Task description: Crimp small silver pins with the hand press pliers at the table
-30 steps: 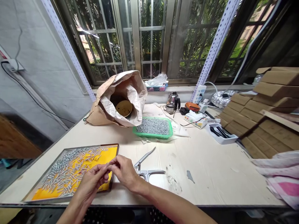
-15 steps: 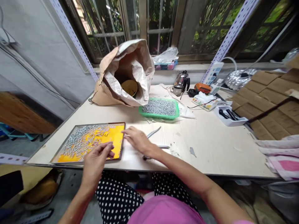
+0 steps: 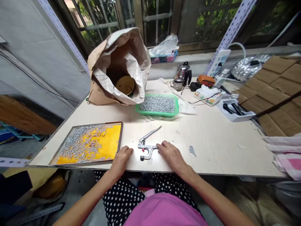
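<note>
My left hand (image 3: 121, 159) rests on the near edge of the pale table (image 3: 211, 147), fingers curled down, just right of the yellow tray (image 3: 110, 141) strewn with several small silver metal pieces. My right hand (image 3: 171, 154) lies flat on the table with fingers stretched out, its fingertips on the lower handle of the metal pliers (image 3: 147, 145). The pliers lie between my two hands, their handles spread apart. Neither hand visibly holds anything.
A green basket (image 3: 157, 105) full of silver pieces stands mid-table, a crumpled brown paper sack (image 3: 118, 67) behind it. A kettle (image 3: 182, 75), power strip, white tray (image 3: 235, 110) and flat cardboard boxes (image 3: 265, 91) fill the back right. Pink-striped cloth (image 3: 285, 153) lies at the right edge.
My hands parted from pinching a small piece over the tray; both came down to the table's front edge beside the pliers. The view has tilted down, showing my lap.
</note>
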A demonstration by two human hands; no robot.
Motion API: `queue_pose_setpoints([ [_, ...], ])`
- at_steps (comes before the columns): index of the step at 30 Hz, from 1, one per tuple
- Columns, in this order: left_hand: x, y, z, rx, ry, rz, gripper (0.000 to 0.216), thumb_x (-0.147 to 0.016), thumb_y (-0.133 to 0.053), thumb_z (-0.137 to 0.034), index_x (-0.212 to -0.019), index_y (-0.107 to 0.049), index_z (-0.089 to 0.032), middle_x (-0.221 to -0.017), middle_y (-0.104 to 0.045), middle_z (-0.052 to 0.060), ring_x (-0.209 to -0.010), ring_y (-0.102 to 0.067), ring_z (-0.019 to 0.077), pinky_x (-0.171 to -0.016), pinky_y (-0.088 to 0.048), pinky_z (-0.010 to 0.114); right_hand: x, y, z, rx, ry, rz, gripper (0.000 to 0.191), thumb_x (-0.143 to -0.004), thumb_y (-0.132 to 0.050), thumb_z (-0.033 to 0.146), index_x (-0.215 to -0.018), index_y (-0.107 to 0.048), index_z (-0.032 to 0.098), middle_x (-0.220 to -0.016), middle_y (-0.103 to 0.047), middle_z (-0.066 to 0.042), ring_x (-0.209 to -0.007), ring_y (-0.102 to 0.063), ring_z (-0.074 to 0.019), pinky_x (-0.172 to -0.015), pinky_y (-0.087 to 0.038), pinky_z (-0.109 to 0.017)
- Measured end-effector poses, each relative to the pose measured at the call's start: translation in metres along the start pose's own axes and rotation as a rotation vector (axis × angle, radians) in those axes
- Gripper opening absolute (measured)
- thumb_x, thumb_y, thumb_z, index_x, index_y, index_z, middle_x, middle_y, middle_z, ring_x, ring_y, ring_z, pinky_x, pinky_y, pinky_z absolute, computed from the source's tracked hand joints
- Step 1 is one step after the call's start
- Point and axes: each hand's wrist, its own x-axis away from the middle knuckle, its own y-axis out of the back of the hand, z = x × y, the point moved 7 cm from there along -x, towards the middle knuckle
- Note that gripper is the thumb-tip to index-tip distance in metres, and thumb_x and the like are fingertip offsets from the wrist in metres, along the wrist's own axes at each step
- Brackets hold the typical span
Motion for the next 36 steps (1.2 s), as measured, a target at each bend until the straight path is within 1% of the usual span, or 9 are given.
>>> queue_pose_setpoints([
  [1,-0.002,0.002,0.001,0.068,0.044,-0.004,0.025,-0.094,-0.045,-0.027,-0.091,-0.068,-0.019,-0.091,-0.065,0.008,-0.085,-0.062,0.0206,-0.077,-0.048,0.031,-0.003,0.001,0.001,0.039,0.015,0.011,0.014,-0.093,-0.054,0.015,-0.101,-0.064,0.02,-0.095,-0.059,-0.005,-0.085,-0.056,-0.0179,-0.073,-0.043,-0.029],
  [3,-0.005,0.002,0.006,0.257,0.212,0.023,0.023,-0.089,-0.052,-0.033,-0.089,-0.069,-0.018,-0.081,-0.067,0.007,-0.076,-0.063,0.0197,-0.071,-0.049,0.03,-0.008,0.002,0.002,0.1,0.042,0.04,0.014,-0.094,-0.051,0.014,-0.093,-0.064,0.019,-0.093,-0.059,-0.005,-0.085,-0.055,-0.0185,-0.071,-0.041,-0.03],
  [6,-0.007,-0.011,0.007,0.582,0.482,0.138,0.034,-0.082,-0.059,-0.046,-0.083,-0.068,-0.014,-0.059,-0.061,0.002,-0.053,-0.056,0.0147,-0.055,-0.046,0.026,-0.013,0.002,0.002,0.15,0.073,0.075,0.017,-0.095,-0.047,0.011,-0.091,-0.062,0.018,-0.093,-0.06,-0.006,-0.085,-0.054,-0.019,-0.07,-0.039,-0.031],
  [8,-0.009,-0.018,0.0,0.723,0.552,0.182,0.04,-0.076,-0.064,-0.053,-0.075,-0.066,-0.013,-0.055,-0.058,0.0,-0.046,-0.051,0.0109,-0.048,-0.042,0.023,-0.013,0.001,0.002,0.164,0.088,0.078,0.018,-0.095,-0.046,0.01,-0.091,-0.062,0.018,-0.093,-0.061,-0.006,-0.083,-0.053,-0.0191,-0.07,-0.038,-0.031],
  [11,-0.014,-0.021,-0.009,0.783,0.574,0.19,0.042,-0.07,-0.069,-0.054,-0.067,-0.062,-0.013,-0.055,-0.058,0.0,-0.043,-0.045,0.0072,-0.043,-0.035,0.02,-0.012,-0.001,0.002,0.174,0.095,0.058,0.018,-0.095,-0.046,0.01,-0.09,-0.062,0.018,-0.091,-0.06,-0.006,-0.082,-0.052,-0.0192,-0.068,-0.036,-0.031],
  [16,-0.021,-0.025,-0.019,0.723,0.558,0.267,0.041,-0.072,-0.067,-0.053,-0.062,-0.06,-0.014,-0.051,-0.053,-0.002,-0.041,-0.041,0.0064,-0.04,-0.029,0.019,-0.01,-0.001,0.002,0.165,0.091,0.04,0.018,-0.095,-0.047,0.009,-0.089,-0.062,0.017,-0.091,-0.059,-0.006,-0.082,-0.051,-0.0193,-0.068,-0.035,-0.032],
  [27,-0.03,-0.028,-0.019,0.552,0.525,0.414,0.041,-0.075,-0.066,-0.051,-0.056,-0.059,-0.015,-0.044,-0.051,-0.003,-0.04,-0.043,0.0077,-0.044,-0.031,0.02,-0.011,0.0,0.001,0.112,0.09,0.001,0.02,-0.093,-0.046,0.005,-0.087,-0.062,0.016,-0.088,-0.059,-0.007,-0.08,-0.05,-0.0189,-0.066,-0.033,-0.032],
  [30,-0.029,-0.03,-0.02,0.602,0.545,0.446,0.04,-0.074,-0.068,-0.05,-0.055,-0.058,-0.015,-0.042,-0.049,-0.004,-0.039,-0.041,0.0072,-0.044,-0.031,0.02,-0.01,0.0,0.001,0.112,0.087,-0.013,0.021,-0.093,-0.045,0.005,-0.086,-0.061,0.016,-0.088,-0.059,-0.007,-0.078,-0.049,-0.0185,-0.065,-0.032,-0.032],
  [36,-0.023,-0.035,-0.02,0.705,0.656,0.501,0.03,-0.074,-0.069,-0.039,-0.058,-0.059,-0.015,-0.045,-0.05,-0.005,-0.038,-0.04,0.0067,-0.041,-0.031,0.021,-0.01,-0.001,-0.001,0.116,0.086,-0.032,0.022,-0.093,-0.044,0.005,-0.085,-0.061,0.017,-0.086,-0.058,-0.006,-0.077,-0.049,-0.0183,-0.066,-0.032,-0.032],
])
